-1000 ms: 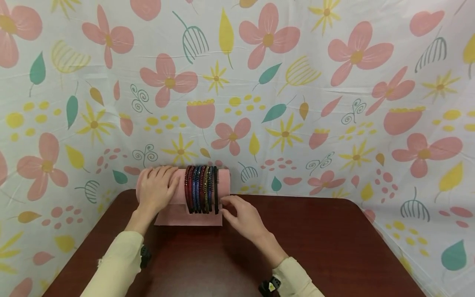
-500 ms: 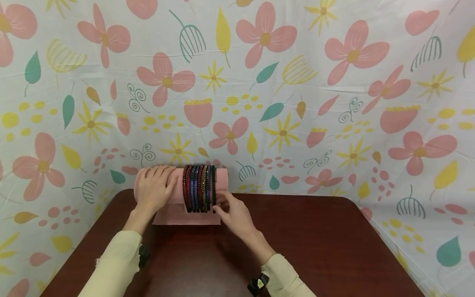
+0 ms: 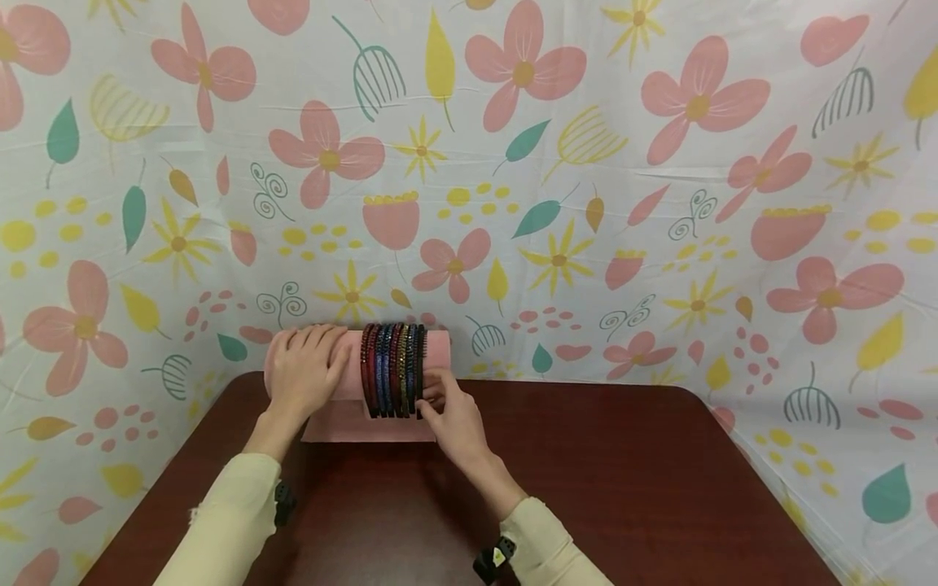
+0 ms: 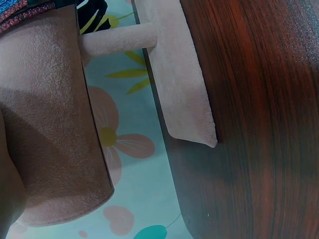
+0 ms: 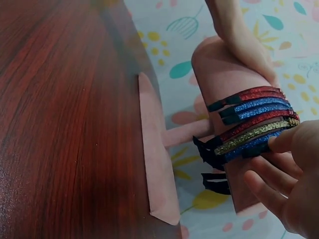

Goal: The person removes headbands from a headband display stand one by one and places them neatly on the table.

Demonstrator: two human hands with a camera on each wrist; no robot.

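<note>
Several glittery headbands [image 3: 392, 370], red, blue, gold and black, sit side by side over a pink padded roll [image 3: 354, 382]. A post joins the roll to a flat pink base [image 5: 158, 159] on the table. My left hand [image 3: 304, 370] rests over the roll's left end. At the right end of the row, my right hand [image 3: 460, 423] has its thumb and bent fingers at the outermost black headband [image 3: 421, 358], pinching it near its lower front. In the right wrist view the thumb lies against the bands' edge, the other fingers beside the roll.
The dark reddish wooden table [image 3: 601, 480] spreads in front and to the right of the stand. Close behind the stand hangs a white cloth [image 3: 469, 179] printed with flowers and leaves.
My right hand has moved left along the roll, and the outermost black headband now stands closer against the others. The left hand keeps its place on the roll.
</note>
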